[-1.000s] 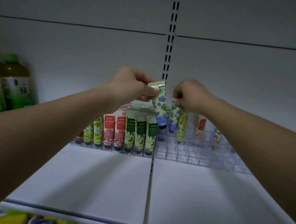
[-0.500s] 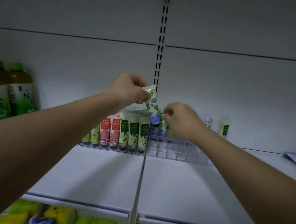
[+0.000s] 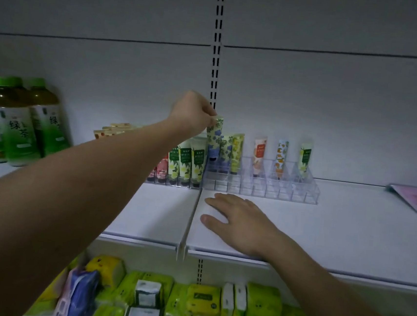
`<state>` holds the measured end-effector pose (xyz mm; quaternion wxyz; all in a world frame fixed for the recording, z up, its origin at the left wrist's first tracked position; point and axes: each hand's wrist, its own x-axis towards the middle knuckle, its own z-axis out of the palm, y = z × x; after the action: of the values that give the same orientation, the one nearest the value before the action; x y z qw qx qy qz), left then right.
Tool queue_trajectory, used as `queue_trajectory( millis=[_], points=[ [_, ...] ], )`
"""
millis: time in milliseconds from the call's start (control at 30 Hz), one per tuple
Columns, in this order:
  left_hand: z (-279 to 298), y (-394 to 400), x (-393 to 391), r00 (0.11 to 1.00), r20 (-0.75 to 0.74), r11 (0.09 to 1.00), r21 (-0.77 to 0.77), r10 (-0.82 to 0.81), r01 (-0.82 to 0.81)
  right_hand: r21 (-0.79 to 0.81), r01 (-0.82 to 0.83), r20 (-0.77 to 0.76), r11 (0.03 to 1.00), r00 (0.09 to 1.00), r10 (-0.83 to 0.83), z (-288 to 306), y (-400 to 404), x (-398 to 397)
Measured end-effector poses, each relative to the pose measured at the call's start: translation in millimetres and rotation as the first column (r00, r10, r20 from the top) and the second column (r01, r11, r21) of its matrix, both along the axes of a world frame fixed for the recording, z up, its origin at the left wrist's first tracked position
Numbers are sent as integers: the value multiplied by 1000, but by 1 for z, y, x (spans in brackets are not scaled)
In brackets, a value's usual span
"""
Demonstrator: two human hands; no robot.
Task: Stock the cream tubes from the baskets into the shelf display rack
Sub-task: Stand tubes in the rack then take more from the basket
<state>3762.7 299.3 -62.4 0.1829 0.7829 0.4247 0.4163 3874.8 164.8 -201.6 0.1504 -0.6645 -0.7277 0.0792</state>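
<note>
One hand (image 3: 192,113) high, pinching tube (image 3: 214,139)

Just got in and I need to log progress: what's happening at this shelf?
A person is stocking cream tubes into a clear display rack. The left hand pinches the top of a blue-flowered tube and holds it at the rack's back row. The right hand lies flat and empty on the shelf. Most right-side slots are empty.

display rack (image 3: 260,188) on shelf (image 3: 347,235), bottles (image 3: 19,124) far left, tubes (image 3: 185,159) standing in rack's left half
</note>
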Motion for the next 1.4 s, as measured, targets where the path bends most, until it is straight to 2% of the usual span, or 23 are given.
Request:
queue_trajectory(
  millis=[300,700,1033,1200,1333,1400],
  points=[
    [-12,22,16,993,-59,994,-1,106,-106,31,-2,-40,1000,999,3,-1,-1,3],
    [-8,38,31,990,-84,994,-5,111,-111,53,8,-67,999,998,-4,-3,2,3],
    [-22,49,33,941,-296,986,17,165,-167,83,5,-60,997,998,0,-4,5,4],
    [-22,31,27,921,-371,992,85,121,-96,72,4,-75,997,997,2,-3,3,4],
    [-20,-2,7,940,-332,987,158,74,-22,52,19,-100,998,995,-14,1,2,3],
    [-25,-25,-7,950,-311,990,139,34,10,49,38,-120,998,992,-32,3,0,1]
  ],
)
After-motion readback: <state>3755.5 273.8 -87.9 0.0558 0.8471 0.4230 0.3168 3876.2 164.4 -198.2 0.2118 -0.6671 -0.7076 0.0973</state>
